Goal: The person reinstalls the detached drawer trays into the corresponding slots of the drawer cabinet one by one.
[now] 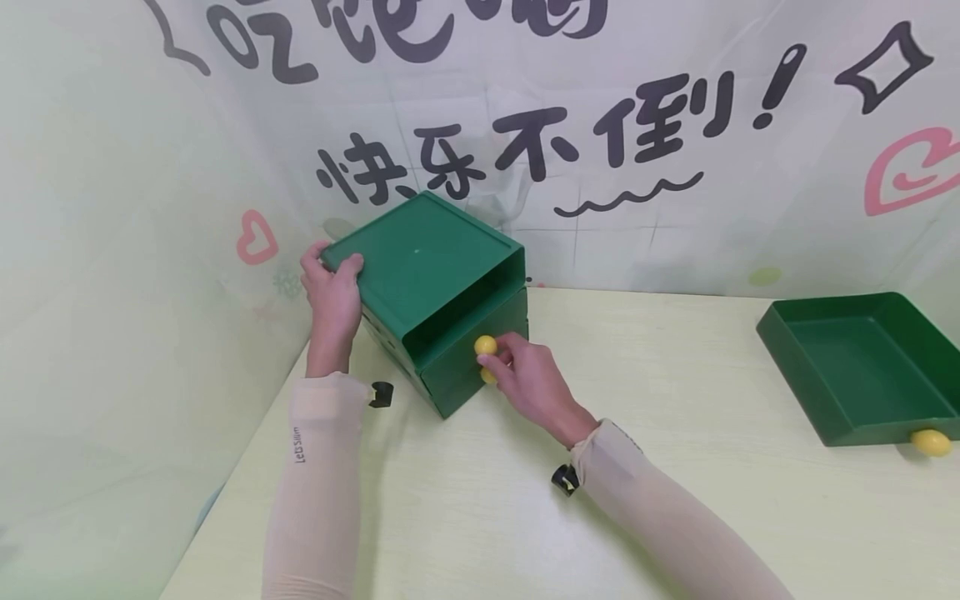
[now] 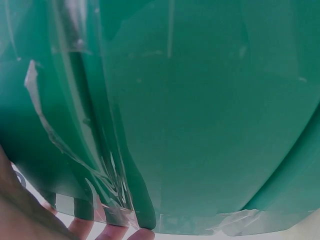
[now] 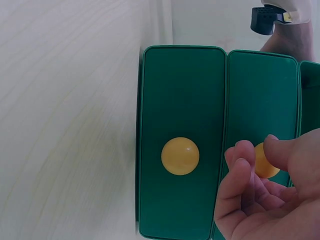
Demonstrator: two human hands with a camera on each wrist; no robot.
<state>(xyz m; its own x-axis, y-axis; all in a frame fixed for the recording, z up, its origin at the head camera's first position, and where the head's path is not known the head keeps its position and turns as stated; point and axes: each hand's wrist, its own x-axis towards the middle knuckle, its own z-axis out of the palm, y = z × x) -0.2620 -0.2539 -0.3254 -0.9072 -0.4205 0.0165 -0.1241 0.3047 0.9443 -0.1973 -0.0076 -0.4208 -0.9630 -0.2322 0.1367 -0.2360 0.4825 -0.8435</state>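
Note:
A green drawer cabinet (image 1: 427, 258) stands at an angle on the table, its top slot without a drawer. My left hand (image 1: 333, 287) holds its rear left corner, thumb on the top and fingers round the edge; in the left wrist view its fingertips (image 2: 112, 232) reach the taped edge of the green panel. At the front, my right hand (image 1: 536, 379) pinches the yellow knob (image 1: 485, 345) of the middle drawer. That drawer front (image 3: 262, 95) looks flush in the right wrist view. Beside it, the bottom drawer's front (image 3: 182, 95) bears another yellow knob (image 3: 180, 156).
A loose green drawer (image 1: 862, 358) with a yellow knob (image 1: 931, 442) lies on the right of the pale table (image 1: 465, 508). A printed white cloth (image 1: 675, 242) hangs behind the cabinet, and a pale wall covering (image 1: 150, 333) runs along the left.

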